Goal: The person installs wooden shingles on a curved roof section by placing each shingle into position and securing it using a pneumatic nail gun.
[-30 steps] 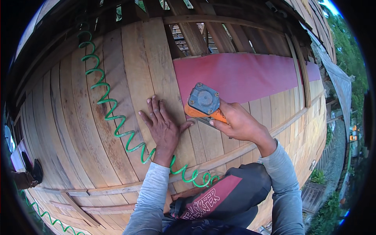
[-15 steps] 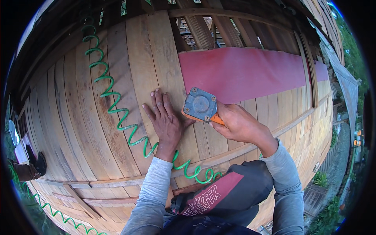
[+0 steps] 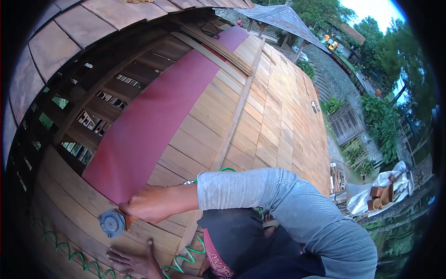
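Observation:
My right hand is wrapped round the handle of a nail gun with a dark grey cap and an orange body. The gun rests near the lower edge of a red membrane sheet, close over the long wooden shingles of a roof; its nose is hidden below the cap. Close by, at the picture's lower edge, my left hand lies with fingers spread on the shingles, partly cut off. Coils of a green air hose run to the left of it, and more hose shows near my leg.
A wooden batten crosses the laid shingles lengthwise. Loose strips lie across the membrane's far end. Open rafters with gaps stand at the left under an overhanging tiled roof. Beyond the right roof edge, the ground lies lower, with plants.
The view has swung to the right, bringing in more roof and the ground beyond. My right hand still grips the nail gun, and my left hand stays spread on the shingles.

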`<state>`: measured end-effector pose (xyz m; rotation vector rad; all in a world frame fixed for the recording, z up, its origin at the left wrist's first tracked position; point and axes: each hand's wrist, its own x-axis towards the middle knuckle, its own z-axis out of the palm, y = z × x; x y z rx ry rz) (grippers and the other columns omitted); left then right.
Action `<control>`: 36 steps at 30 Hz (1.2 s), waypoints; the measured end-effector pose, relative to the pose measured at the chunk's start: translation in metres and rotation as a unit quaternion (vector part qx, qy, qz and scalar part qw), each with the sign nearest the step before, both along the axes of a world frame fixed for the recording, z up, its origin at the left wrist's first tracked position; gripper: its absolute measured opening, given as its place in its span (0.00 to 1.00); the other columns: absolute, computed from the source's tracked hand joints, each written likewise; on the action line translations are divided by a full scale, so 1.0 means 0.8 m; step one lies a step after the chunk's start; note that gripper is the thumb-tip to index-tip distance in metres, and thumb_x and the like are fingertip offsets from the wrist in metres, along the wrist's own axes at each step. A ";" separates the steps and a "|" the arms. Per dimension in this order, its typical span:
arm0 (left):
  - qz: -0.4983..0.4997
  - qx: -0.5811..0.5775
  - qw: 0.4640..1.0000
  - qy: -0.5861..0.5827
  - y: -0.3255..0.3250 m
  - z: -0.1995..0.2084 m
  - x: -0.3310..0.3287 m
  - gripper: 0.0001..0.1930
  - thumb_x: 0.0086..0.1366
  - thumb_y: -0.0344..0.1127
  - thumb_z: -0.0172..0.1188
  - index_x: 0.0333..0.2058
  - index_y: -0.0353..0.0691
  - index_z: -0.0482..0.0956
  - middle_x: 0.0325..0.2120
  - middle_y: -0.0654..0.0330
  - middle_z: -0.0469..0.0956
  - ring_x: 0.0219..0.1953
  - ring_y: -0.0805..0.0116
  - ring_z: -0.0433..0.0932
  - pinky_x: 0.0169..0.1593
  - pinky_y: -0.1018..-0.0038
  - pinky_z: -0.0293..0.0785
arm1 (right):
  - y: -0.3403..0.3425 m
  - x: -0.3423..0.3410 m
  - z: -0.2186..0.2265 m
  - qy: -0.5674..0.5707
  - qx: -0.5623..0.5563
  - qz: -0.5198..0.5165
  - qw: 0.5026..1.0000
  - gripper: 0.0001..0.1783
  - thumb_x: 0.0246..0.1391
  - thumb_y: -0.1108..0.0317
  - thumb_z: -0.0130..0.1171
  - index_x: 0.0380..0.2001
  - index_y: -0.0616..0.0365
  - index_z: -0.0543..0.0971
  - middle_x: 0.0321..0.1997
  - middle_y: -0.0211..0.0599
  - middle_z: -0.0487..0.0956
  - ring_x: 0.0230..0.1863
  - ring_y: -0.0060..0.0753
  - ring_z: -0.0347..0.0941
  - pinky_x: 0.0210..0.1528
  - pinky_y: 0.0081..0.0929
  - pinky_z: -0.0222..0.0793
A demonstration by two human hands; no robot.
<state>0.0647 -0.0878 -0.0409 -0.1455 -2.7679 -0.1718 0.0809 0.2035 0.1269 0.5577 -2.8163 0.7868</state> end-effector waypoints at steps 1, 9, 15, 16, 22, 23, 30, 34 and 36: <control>-0.020 -0.021 0.999 -0.018 0.000 0.011 0.010 0.79 0.44 0.86 0.65 0.81 0.39 0.40 0.82 0.43 0.35 0.83 0.40 0.36 0.71 0.20 0.43 | -0.002 0.007 0.010 -0.005 0.001 0.003 1.000 0.16 0.47 0.77 0.67 0.41 0.69 0.79 0.32 0.56 0.85 0.38 0.63 0.85 0.36 0.53 0.80; -0.010 -0.021 0.999 -0.041 -0.010 -0.005 0.006 0.80 0.44 0.77 0.73 0.82 0.43 0.34 0.83 0.49 0.30 0.84 0.46 0.30 0.71 0.18 0.37 | -0.008 0.008 0.003 0.013 -0.015 0.005 1.000 0.14 0.48 0.78 0.66 0.40 0.70 0.78 0.29 0.56 0.84 0.37 0.64 0.85 0.34 0.53 0.79; -0.019 -0.002 0.999 -0.032 -0.009 -0.015 0.004 0.80 0.44 0.76 0.74 0.82 0.43 0.32 0.83 0.49 0.29 0.84 0.46 0.28 0.71 0.18 0.35 | -0.005 0.011 0.007 0.005 0.000 0.022 1.000 0.16 0.50 0.77 0.66 0.42 0.70 0.77 0.30 0.56 0.84 0.37 0.65 0.84 0.34 0.54 0.79; -0.014 -0.003 0.999 -0.031 -0.011 -0.015 0.003 0.80 0.44 0.76 0.74 0.82 0.43 0.32 0.83 0.49 0.29 0.84 0.46 0.28 0.71 0.18 0.35 | -0.007 0.010 0.011 0.002 0.006 0.027 1.000 0.16 0.50 0.76 0.66 0.43 0.70 0.77 0.30 0.56 0.84 0.37 0.65 0.84 0.34 0.54 0.79; -0.018 -0.001 0.999 -0.051 -0.003 -0.011 0.010 0.80 0.45 0.77 0.73 0.82 0.43 0.31 0.83 0.50 0.27 0.84 0.47 0.26 0.72 0.18 0.34 | -0.007 0.017 0.003 0.036 -0.022 -0.001 0.999 0.12 0.45 0.78 0.70 0.35 0.68 0.81 0.30 0.55 0.85 0.36 0.62 0.86 0.33 0.51 0.80; -0.022 -0.004 0.999 -0.042 -0.004 -0.015 0.009 0.80 0.45 0.77 0.73 0.82 0.44 0.31 0.83 0.51 0.27 0.84 0.47 0.26 0.71 0.18 0.35 | -0.006 0.018 0.000 0.040 -0.024 -0.003 0.999 0.12 0.46 0.77 0.70 0.35 0.68 0.81 0.30 0.55 0.85 0.36 0.62 0.86 0.32 0.51 0.80; -0.083 -0.027 0.996 -0.018 -0.017 -0.004 0.002 0.86 0.39 0.97 0.55 0.79 0.27 0.43 0.79 0.29 0.38 0.80 0.25 0.38 0.66 0.14 0.45 | -0.012 0.015 0.003 -0.011 0.027 0.007 1.000 0.17 0.52 0.71 0.69 0.43 0.67 0.78 0.31 0.54 0.86 0.37 0.62 0.86 0.34 0.55 0.80; -0.087 0.013 0.994 -0.071 -0.007 0.007 0.008 0.86 0.40 0.93 0.62 0.79 0.26 0.39 0.80 0.31 0.35 0.81 0.26 0.33 0.68 0.16 0.44 | -0.010 0.018 -0.006 0.009 0.018 0.020 1.000 0.16 0.57 0.68 0.65 0.44 0.68 0.76 0.30 0.54 0.85 0.35 0.61 0.86 0.33 0.55 0.80; -0.085 0.026 0.992 -0.085 -0.006 0.011 0.010 0.86 0.39 0.92 0.64 0.79 0.26 0.39 0.80 0.32 0.35 0.81 0.26 0.32 0.69 0.17 0.43 | -0.011 0.021 -0.006 0.014 0.015 0.020 1.000 0.16 0.58 0.67 0.64 0.44 0.68 0.76 0.30 0.53 0.85 0.35 0.61 0.86 0.34 0.55 0.80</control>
